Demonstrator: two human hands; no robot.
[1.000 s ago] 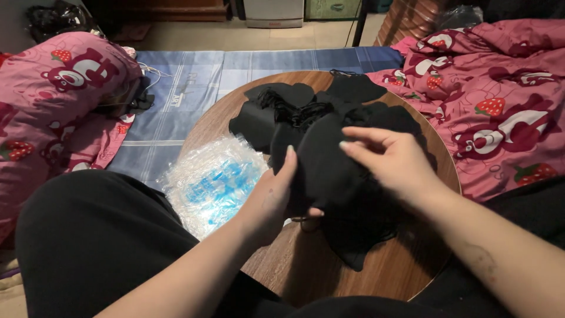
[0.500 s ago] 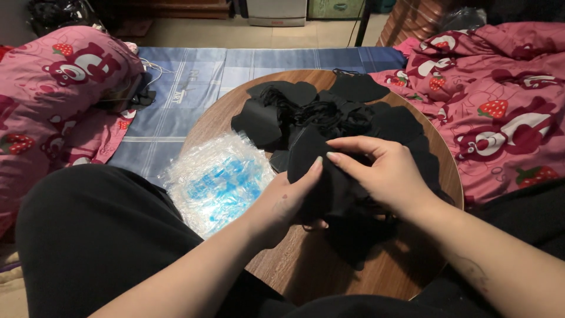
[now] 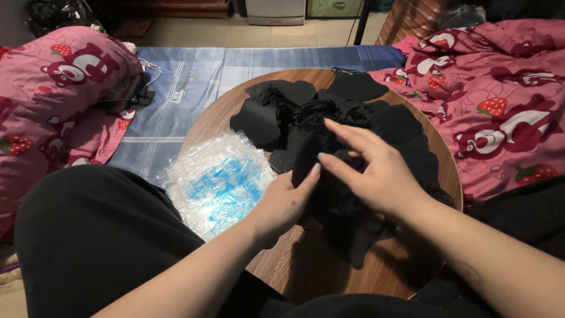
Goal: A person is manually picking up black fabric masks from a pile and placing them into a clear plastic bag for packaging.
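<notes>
Seemingly both hands [image 3: 338,182] pinch one black mask [image 3: 306,156].

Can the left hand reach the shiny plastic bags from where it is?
Probably yes. The left hand is on the black masks, and the plastic bags lie right beside it with nothing between.

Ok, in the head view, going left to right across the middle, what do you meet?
Pink strawberry-print pillow → clear crinkled plastic bags with blue print → left hand → right hand on the black fabric pieces → pink strawberry-print blanket.
</notes>
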